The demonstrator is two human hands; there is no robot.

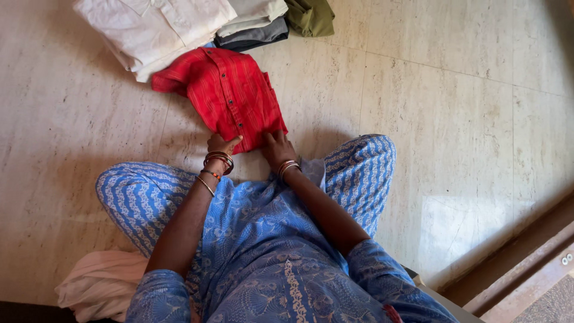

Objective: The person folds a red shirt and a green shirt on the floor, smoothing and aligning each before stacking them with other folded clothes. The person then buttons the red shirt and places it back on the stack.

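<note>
A red striped button shirt (230, 96) lies folded on the marble floor in front of my crossed legs. My left hand (222, 144) grips the shirt's near left corner, thumb on top. My right hand (277, 147) presses on the near right corner with fingers curled over the edge. Both wrists wear bangles. One sleeve of the shirt sticks out to the far left.
Folded clothes are stacked beyond the shirt: a white pile (156, 30), a grey and dark pile (253, 25), an olive garment (310, 16). A pale pink cloth (101, 285) lies by my left side. A wooden door threshold (526, 269) runs along the lower right.
</note>
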